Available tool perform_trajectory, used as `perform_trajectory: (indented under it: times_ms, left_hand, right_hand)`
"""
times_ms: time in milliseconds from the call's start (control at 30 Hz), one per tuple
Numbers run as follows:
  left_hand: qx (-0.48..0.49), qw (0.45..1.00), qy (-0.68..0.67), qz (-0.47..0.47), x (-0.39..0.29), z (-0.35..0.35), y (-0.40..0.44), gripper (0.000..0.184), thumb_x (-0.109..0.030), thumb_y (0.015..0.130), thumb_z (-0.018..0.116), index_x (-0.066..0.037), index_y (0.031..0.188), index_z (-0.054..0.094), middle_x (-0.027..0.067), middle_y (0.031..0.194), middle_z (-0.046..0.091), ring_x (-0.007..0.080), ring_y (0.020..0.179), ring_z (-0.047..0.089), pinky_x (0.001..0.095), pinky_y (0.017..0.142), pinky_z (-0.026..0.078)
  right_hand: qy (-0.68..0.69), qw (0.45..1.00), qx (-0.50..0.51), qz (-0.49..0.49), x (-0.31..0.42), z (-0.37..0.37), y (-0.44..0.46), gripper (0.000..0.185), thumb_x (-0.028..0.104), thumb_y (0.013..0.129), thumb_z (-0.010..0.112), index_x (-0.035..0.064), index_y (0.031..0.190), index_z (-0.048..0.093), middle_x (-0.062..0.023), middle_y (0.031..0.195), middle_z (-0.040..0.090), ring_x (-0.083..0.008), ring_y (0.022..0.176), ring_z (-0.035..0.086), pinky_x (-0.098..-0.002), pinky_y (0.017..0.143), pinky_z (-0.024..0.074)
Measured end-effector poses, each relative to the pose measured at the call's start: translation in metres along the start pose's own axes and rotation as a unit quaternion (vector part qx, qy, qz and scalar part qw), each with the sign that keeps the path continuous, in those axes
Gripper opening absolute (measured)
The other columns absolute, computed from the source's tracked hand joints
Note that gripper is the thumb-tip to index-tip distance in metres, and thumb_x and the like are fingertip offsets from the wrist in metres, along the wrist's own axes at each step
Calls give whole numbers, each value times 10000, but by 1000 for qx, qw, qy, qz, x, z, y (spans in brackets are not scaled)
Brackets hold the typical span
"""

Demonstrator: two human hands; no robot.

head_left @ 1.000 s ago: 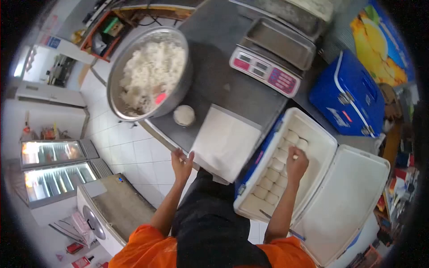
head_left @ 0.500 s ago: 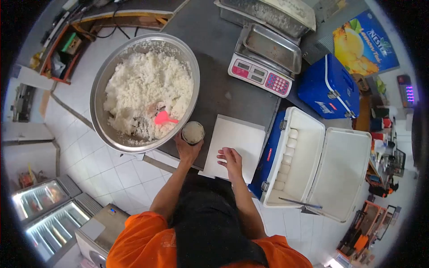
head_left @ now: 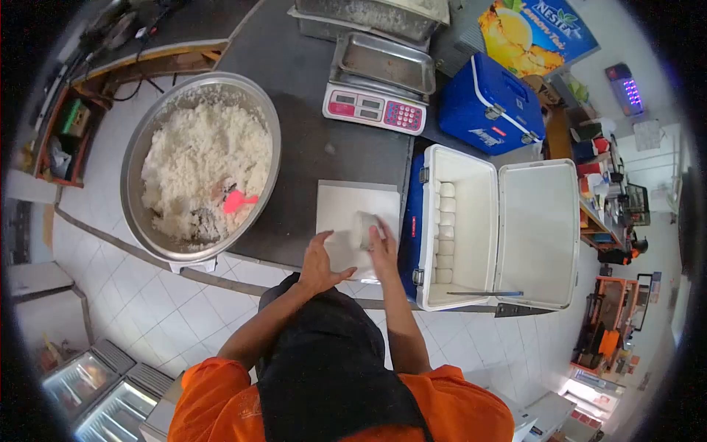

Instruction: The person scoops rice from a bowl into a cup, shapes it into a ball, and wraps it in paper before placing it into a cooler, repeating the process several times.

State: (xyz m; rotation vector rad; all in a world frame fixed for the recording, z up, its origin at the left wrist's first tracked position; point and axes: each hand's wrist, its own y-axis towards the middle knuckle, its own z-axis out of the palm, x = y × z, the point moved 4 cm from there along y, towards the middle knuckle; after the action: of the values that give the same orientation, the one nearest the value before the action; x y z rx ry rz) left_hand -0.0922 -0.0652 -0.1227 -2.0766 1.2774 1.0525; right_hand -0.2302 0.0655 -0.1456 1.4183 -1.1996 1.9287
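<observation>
My right hand (head_left: 382,249) is closed around a small cup (head_left: 361,230), which is smeared by motion; its mouth and contents cannot be made out. Beneath it lies a stack of white paper sheets (head_left: 340,199) on the dark counter. My left hand (head_left: 319,267) is empty, fingers spread, at the left front edge of the paper. To the left, a large metal basin (head_left: 132,184) holds a heap of cooked white rice (head_left: 210,144), with a pink scoop (head_left: 237,201) stuck in it.
At right an open cooler (head_left: 471,221) contains rows of white packets (head_left: 445,232); metal tongs (head_left: 482,293) rest across its front. Its lid (head_left: 537,236) hangs open to the right. Behind stand a digital scale (head_left: 374,110) bearing a metal tray (head_left: 390,66), and a closed blue cooler (head_left: 490,103).
The cup of rice has passed from my left hand to my right and moved over the paper. My left hand has let go and come to the paper. The camera view has shifted.
</observation>
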Motion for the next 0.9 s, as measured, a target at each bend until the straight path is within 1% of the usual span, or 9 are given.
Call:
perform_trajectory:
  times_ms: [33, 100, 167, 533, 633, 700, 767, 833, 900]
  left_hand:
    - [-4, 1000, 6, -5, 13, 7, -10, 1021, -503, 690, 822, 50, 1409, 352, 230, 1355, 451, 402, 1294, 404, 491, 1088, 346]
    - [112, 985, 124, 39, 30, 28, -26, 965, -423, 755, 779, 75, 1426, 295, 211, 1426, 400, 372, 1335, 389, 462, 1101, 341]
    - [115, 981, 150, 34, 27, 28, -30, 943, -408, 778, 758, 77, 1433, 285, 212, 1444, 387, 367, 1358, 370, 459, 1106, 337]
    - [93, 985, 134, 47, 14, 19, -34, 881, -369, 823, 722, 80, 1438, 278, 269, 1441, 395, 402, 1356, 388, 462, 1148, 312]
    - [36, 998, 58, 5, -2, -6, -40, 819, -373, 845, 712, 87, 1404, 329, 291, 1388, 451, 426, 1297, 455, 464, 1126, 345]
    - [-19, 994, -43, -95, 0, -19, -42, 786, -369, 833, 756, 47, 1386, 384, 276, 1354, 507, 401, 1268, 504, 444, 1085, 394]
    - [-6, 980, -168, -104, -11, -29, -37, 797, -368, 815, 785, 17, 1396, 398, 262, 1338, 531, 377, 1261, 518, 428, 1070, 406]
    - [-4, 951, -288, -109, -23, -50, -34, 812, -367, 797, 814, -13, 1406, 411, 248, 1321, 554, 353, 1255, 531, 411, 1056, 419]
    - [118, 931, -336, -77, -38, -68, -35, 823, -330, 786, 838, -43, 1429, 413, 199, 1336, 558, 291, 1265, 523, 387, 1047, 425]
  right_hand:
    - [-199, 976, -46, -72, 25, -3, -3, 525, 359, 980, 602, 46, 1387, 496, -135, 1392, 527, -224, 1191, 570, -418, 1028, 457]
    - [-157, 979, -49, -120, 27, 3, -6, 551, 271, 924, 687, 36, 1385, 498, -174, 1383, 522, -270, 1251, 528, -428, 1044, 433]
    - [-498, 818, -46, -286, 4, 11, -4, 582, 209, 882, 712, 58, 1400, 492, -230, 1394, 472, -353, 1311, 449, -452, 1063, 411]
    - [-439, 848, -54, -292, -2, -5, -1, 604, 267, 865, 737, 108, 1403, 512, -260, 1399, 454, -412, 1313, 425, -468, 1085, 379]
    - [-330, 861, -119, -370, 43, -39, -13, 597, 236, 842, 758, 100, 1380, 538, -222, 1364, 507, -375, 1270, 465, -444, 1054, 403]
    - [-367, 873, -136, -292, 60, -58, -26, 585, 194, 826, 772, 93, 1361, 560, -191, 1312, 549, -361, 1172, 517, -427, 1020, 415]
    - [-387, 857, -31, -340, 83, -45, -44, 563, 167, 819, 779, 85, 1340, 583, -160, 1260, 565, -309, 1086, 550, -395, 953, 456]
    - [-317, 920, 182, -145, 93, -7, -62, 661, 241, 806, 787, 59, 1386, 528, -170, 1229, 581, -316, 1114, 573, -432, 993, 440]
    - [-240, 927, 267, -106, 104, 43, -83, 737, 262, 818, 779, 72, 1447, 445, -171, 1255, 576, -290, 1177, 556, -419, 1001, 449]
